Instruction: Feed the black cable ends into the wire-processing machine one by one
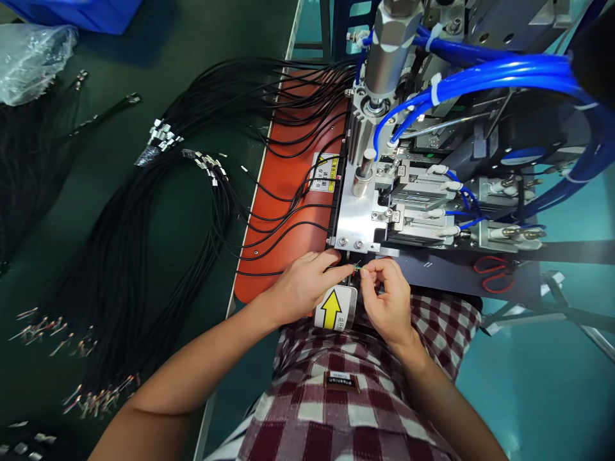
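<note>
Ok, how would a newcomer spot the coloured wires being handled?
From the metal machine, drop to the yellow-arrow label. Just above its upper right are the thin coloured wires, the only ones at the fingertips of the left hand and right hand.

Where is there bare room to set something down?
Green tabletop lies bare between the blue bin and arching black cables. The dark shelf has room between the right hand and red-handled scissors, beside two white marks. The left hand's side, by the machine, is crowded with cables.

Arrow label (331, 310), one, just nearside of fingers (339, 276); warning label (325, 171), one, beyond; red-handled scissors (497, 275), one pair, rightward.
</note>
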A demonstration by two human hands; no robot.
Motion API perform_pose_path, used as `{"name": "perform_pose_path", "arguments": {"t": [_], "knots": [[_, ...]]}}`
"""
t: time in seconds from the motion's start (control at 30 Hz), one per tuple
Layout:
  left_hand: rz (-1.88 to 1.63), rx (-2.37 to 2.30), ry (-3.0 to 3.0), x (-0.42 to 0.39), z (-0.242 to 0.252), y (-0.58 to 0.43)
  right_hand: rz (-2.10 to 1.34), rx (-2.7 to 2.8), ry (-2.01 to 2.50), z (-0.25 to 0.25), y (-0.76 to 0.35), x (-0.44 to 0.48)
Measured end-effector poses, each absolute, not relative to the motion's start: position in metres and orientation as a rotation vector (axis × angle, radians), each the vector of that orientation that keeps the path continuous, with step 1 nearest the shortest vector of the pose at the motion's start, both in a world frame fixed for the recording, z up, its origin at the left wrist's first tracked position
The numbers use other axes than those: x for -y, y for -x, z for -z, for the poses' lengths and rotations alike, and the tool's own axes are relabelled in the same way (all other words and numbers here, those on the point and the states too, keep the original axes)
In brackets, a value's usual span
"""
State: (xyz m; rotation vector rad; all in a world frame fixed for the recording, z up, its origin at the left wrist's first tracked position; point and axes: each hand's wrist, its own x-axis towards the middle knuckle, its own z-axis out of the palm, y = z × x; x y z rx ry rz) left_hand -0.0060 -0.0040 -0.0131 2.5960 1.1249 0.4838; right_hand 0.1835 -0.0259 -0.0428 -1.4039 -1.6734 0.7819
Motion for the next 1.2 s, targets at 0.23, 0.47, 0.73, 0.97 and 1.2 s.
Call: {"name": "perform_pose_path", "arguments": {"t": [0.23,0.47,0.73,0.97,1.2], "knots": [[-0.369,-1.157,-2.62,0.007,0.012,0.006,-0.715,1.751,1.46,0.039,-0.183,0.027],[-0.282,-1.089,-2.695,0.003,-0.001,0.002,-0.763,1.744,1.44,0.039,-0.185,0.027],[-0.297,-1.029,-2.755,0.0,-0.003,0.002,-0.838,1.703,1.418,0.041,-0.185,0.027],[-0.252,-1.032,-2.79,0.001,-0.002,0.002,-0.827,1.721,1.483,0.039,-0.184,0.026],[-0.259,-1.031,-2.709,0.001,-0.001,0.001,-0.752,1.766,1.583,0.035,-0.179,0.028]]}}
